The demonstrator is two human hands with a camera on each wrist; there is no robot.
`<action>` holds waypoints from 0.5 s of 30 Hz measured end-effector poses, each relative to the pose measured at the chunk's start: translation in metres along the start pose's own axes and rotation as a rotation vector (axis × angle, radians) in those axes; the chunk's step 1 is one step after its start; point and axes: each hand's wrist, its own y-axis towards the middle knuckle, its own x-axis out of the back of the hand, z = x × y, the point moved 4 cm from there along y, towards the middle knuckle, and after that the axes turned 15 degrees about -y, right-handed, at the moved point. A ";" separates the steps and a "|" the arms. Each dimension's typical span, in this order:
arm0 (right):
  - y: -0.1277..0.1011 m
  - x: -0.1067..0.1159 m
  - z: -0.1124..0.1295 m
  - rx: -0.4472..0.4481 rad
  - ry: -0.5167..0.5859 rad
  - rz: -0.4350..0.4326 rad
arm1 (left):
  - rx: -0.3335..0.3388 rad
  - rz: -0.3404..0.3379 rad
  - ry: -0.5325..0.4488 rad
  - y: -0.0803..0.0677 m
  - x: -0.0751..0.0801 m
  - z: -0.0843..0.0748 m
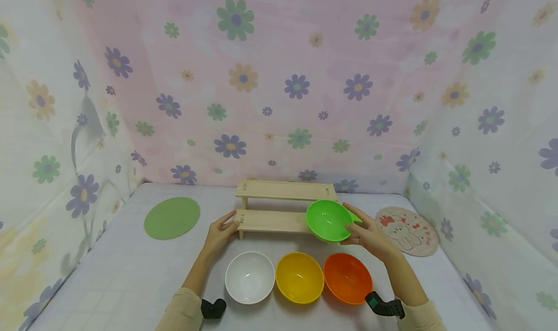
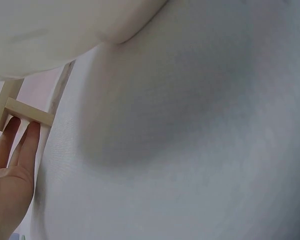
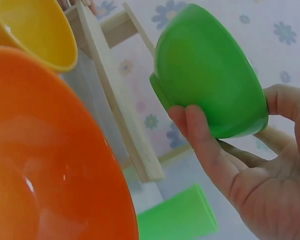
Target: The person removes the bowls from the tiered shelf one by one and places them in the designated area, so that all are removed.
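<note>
My right hand (image 1: 365, 235) grips a green bowl (image 1: 329, 220), tilted, at the right end of the lower step of a small two-step wooden shelf (image 1: 279, 191). In the right wrist view my right hand (image 3: 225, 155) has fingers under the green bowl (image 3: 210, 75) and the thumb at its rim. My left hand (image 1: 221, 232) touches the left end of the lower step. In the left wrist view its fingers (image 2: 25, 145) lie straight against the wooden shelf (image 2: 27, 113). White (image 1: 250, 276), yellow (image 1: 299, 277) and orange (image 1: 348, 277) bowls stand in a row in front of the shelf.
A round green mat (image 1: 172, 217) lies at the left and a round patterned mat (image 1: 407, 230) at the right. A flat green piece (image 3: 177, 217) lies below the held bowl. Flowered cloth walls close in the table on three sides.
</note>
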 end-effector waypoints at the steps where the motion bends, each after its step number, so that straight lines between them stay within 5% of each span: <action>1: -0.005 0.002 -0.002 -0.007 -0.006 -0.004 | 0.001 0.001 0.001 0.000 0.000 0.000; 15: -0.068 0.035 -0.026 0.041 -0.054 -0.014 | -0.006 0.018 -0.033 0.000 0.000 0.000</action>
